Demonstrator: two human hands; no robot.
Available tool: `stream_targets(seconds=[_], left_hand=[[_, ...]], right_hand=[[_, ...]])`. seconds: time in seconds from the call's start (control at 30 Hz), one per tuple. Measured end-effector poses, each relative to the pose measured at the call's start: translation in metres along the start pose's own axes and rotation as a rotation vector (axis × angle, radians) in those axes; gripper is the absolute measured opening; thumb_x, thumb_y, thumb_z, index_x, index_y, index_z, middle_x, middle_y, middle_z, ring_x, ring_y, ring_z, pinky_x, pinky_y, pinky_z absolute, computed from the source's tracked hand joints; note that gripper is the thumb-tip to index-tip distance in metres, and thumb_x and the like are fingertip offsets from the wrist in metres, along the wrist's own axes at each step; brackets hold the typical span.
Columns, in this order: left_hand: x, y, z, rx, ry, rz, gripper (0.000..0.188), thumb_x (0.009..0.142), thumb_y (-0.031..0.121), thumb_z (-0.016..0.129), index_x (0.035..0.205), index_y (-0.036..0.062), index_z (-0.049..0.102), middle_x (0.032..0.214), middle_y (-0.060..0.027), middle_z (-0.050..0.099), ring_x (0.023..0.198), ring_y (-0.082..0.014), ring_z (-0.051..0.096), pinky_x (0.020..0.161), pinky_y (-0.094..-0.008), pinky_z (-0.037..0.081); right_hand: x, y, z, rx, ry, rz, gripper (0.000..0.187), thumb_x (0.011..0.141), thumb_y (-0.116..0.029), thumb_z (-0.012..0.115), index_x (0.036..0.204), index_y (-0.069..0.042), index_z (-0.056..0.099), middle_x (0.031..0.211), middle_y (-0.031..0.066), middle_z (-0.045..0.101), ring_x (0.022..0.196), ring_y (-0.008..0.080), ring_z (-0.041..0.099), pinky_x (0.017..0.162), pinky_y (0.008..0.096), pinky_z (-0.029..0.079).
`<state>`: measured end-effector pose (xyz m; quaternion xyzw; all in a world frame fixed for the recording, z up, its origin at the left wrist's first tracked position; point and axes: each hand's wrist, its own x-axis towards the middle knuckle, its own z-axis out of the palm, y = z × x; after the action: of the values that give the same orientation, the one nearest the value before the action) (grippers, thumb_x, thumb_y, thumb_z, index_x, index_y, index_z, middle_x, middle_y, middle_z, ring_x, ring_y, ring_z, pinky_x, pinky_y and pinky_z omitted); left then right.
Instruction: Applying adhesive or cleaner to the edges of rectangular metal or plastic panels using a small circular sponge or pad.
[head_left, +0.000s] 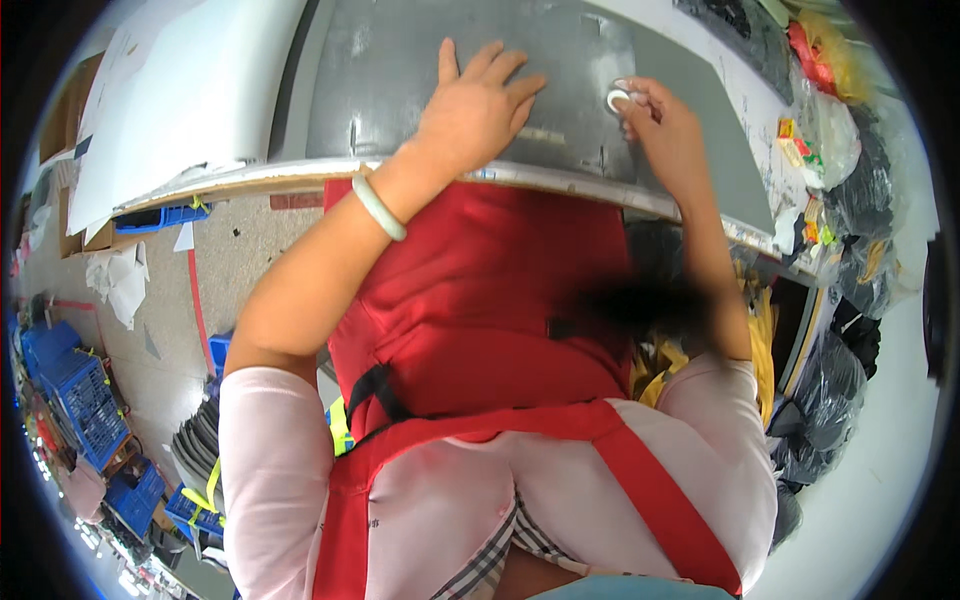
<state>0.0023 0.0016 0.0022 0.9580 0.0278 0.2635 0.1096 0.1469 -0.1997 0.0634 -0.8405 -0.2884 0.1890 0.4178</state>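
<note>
Fingers spread, my left hand (472, 108) lies flat on a dark grey sheet (400, 60) that covers the middle of the worktable. A pale green bangle (379, 208) circles the left wrist. To the right, my right hand (657, 120) pinches a small white round piece (618, 100) between thumb and fingers, over the right part of the same sheet. What kind of piece it is, I cannot make out. Small dark marks show on the sheet near its front edge.
A large white sheet (190, 80) lies at the table's left. Clear and black plastic bags (835, 380) crowd the right side. Blue crates (85, 400) stand on the floor at left, near a crumpled white paper (118, 280). My red apron (480, 300) touches the table's front edge.
</note>
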Motion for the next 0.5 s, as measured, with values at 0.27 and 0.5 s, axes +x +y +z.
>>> stream_targets(seconds=[0.27,0.5], left_hand=[[0.000,0.005,-0.006,-0.042,-0.060,-0.032,0.031,0.093,0.021,0.063,0.124,0.0181,0.068,0.134,-0.0064,0.057,0.134,-0.0309,0.047,0.110,-0.0672,0.030],[0.002,0.002,-0.006,-0.060,-0.063,-0.043,0.030,0.093,0.020,0.064,0.123,0.0183,0.068,0.133,-0.0059,0.057,0.134,-0.0305,0.047,0.110,-0.0672,0.030]], right_hand=[[0.115,0.026,0.004,-0.316,0.265,-0.248,0.018,0.092,-0.017,0.070,0.099,0.000,0.071,0.080,0.0048,0.068,0.071,0.0099,0.060,0.068,0.0256,0.048],[0.138,0.012,0.009,-0.519,0.182,-0.448,0.018,0.092,-0.022,0.065,0.095,-0.004,0.069,0.096,0.0126,0.069,0.087,0.0358,0.065,0.076,0.0428,0.050]])
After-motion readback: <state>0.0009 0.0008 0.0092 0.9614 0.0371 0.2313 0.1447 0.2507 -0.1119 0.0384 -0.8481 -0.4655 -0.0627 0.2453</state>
